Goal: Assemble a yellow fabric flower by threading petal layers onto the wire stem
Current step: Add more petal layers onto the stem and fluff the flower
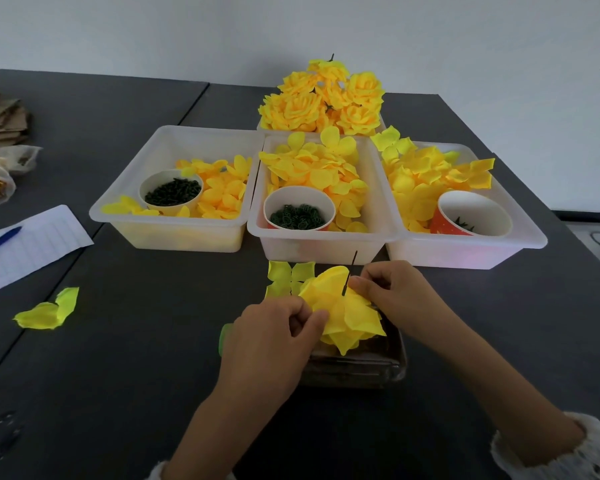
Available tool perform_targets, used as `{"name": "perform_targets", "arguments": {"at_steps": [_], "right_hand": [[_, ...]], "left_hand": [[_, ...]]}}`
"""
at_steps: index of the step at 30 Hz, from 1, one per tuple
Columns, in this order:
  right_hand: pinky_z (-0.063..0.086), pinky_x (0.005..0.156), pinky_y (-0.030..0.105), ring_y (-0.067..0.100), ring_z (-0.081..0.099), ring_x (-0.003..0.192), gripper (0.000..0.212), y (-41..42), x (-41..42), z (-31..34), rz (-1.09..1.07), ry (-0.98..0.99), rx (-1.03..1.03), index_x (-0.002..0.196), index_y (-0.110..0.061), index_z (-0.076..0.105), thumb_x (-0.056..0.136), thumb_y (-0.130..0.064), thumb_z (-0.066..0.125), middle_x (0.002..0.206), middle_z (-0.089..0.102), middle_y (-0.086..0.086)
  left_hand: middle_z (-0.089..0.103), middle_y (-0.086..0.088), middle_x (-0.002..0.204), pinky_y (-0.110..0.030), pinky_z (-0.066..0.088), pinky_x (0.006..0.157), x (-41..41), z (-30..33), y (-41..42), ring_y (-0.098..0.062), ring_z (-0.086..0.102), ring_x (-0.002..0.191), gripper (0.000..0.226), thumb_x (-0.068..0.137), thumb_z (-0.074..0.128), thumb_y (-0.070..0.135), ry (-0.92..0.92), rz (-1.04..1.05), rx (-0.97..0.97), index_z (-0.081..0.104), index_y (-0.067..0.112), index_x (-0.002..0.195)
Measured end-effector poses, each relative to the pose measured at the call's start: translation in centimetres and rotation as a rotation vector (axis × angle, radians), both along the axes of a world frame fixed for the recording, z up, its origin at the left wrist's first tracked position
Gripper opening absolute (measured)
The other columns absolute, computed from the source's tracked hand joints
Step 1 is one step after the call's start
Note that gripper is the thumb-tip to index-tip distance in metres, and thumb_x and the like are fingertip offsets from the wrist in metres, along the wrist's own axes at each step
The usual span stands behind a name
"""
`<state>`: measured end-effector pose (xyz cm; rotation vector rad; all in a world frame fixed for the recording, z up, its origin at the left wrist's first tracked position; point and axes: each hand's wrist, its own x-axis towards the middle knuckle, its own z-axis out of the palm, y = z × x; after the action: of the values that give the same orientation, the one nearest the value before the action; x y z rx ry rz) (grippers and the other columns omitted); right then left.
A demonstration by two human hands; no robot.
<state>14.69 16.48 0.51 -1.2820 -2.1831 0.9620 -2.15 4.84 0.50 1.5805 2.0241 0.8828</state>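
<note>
Holding a part-built yellow flower [343, 313] over a dark shallow tray [357, 368] near the front of the table [125, 358], both hands grip it: left hand [274, 337] pinches a petal edge at the flower's left side; right hand [392, 292] pinches at the dark wire stem [349, 275], which stands up through the petals.

Landmark: middle white bin [317, 233], just behind the flower.

- Loose petal layer [290, 277]: flat on the table, between the middle bin and the flower, touching the flower's left edge.
- Middle bin: yellow petals and a paper cup [298, 207] of small dark green ring pieces.
- Left bin [177, 233], beside the middle bin: orange-yellow petals, a cup [172, 192] of dark green bits.
- Right bin [465, 251], touching the middle bin: yellow petals, a tilted red cup [471, 214] with a few dark green pieces showing.
- Behind the middle bin: a heap of finished yellow flowers [326, 98] in a fourth container, mostly hidden.
- Far left of the middle bin: stray petal pair [47, 310], lined paper [32, 247] with a blue pen [0, 240], plastic bags [0, 174], cardboard [0, 119].
- Open room: bare dark table left of the hands and along the near edge; the right edge runs close past the right bin.
</note>
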Motion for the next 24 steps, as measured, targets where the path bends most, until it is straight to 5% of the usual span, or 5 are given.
{"name": "perform_targets", "arguments": {"at_steps": [7, 11, 17, 20, 24], "right_hand": [[0.036, 0.053, 0.014, -0.001, 0.045, 0.051, 0.035, 0.4, 0.5, 0.3, 0.085, 0.020, -0.009, 0.063, -0.020, 0.054, 0.095, -0.034, 0.055, 0.053, 0.049, -0.014], [0.038, 0.056, 0.023, 0.003, 0.045, 0.052, 0.035, 1.2, 0.9, 1.3, 0.092, 0.070, -0.044, 0.080, -0.008, 0.057, 0.097, -0.036, 0.046, 0.059, 0.050, -0.008], [0.042, 0.068, 0.023, 0.007, 0.056, 0.082, 0.042, 2.3, 0.2, 4.4, 0.095, 0.064, 0.140, 0.094, -0.029, 0.065, 0.088, -0.058, 0.035, 0.091, 0.061, -0.014], [0.040, 0.072, 0.016, 0.002, 0.054, 0.089, 0.039, 2.4, -1.1, 5.4, 0.229, -0.012, 0.140, 0.088, -0.037, 0.064, 0.085, -0.063, 0.035, 0.092, 0.059, -0.022], [0.037, 0.064, 0.022, 0.009, 0.050, 0.074, 0.059, 2.5, -2.4, 5.7, 0.361, -0.105, 0.162, 0.078, -0.011, 0.062, 0.082, -0.064, 0.037, 0.080, 0.057, -0.004]], "left_hand": [[0.057, 0.011, 0.060, -0.022, 0.048, 0.059, 0.1, 0.0, -0.2, -0.003, 0.056, 0.060, 0.042, 0.079, 0.039, 0.065, -0.005, 0.023, 0.034, 0.058, 0.029, 0.068], [0.056, 0.010, 0.059, -0.024, 0.048, 0.058, -0.1, 0.1, -0.7, -0.002, 0.056, 0.059, 0.058, 0.076, 0.027, 0.077, -0.023, 0.057, 0.064, 0.057, 0.028, 0.066], [0.054, 0.005, 0.061, -0.036, 0.048, 0.063, -0.7, -0.1, -1.0, -0.008, 0.053, 0.060, 0.063, 0.078, 0.017, 0.077, -0.127, 0.081, 0.081, 0.052, 0.026, 0.064], [0.054, 0.005, 0.064, -0.038, 0.050, 0.066, -1.1, -0.3, -0.9, -0.009, 0.054, 0.062, 0.062, 0.075, 0.016, 0.077, -0.187, 0.118, 0.057, 0.051, 0.027, 0.067], [0.057, 0.010, 0.065, -0.032, 0.048, 0.061, -1.2, -0.6, -0.4, -0.006, 0.055, 0.063, 0.057, 0.074, 0.020, 0.077, -0.218, 0.154, 0.021, 0.052, 0.031, 0.070]]}}
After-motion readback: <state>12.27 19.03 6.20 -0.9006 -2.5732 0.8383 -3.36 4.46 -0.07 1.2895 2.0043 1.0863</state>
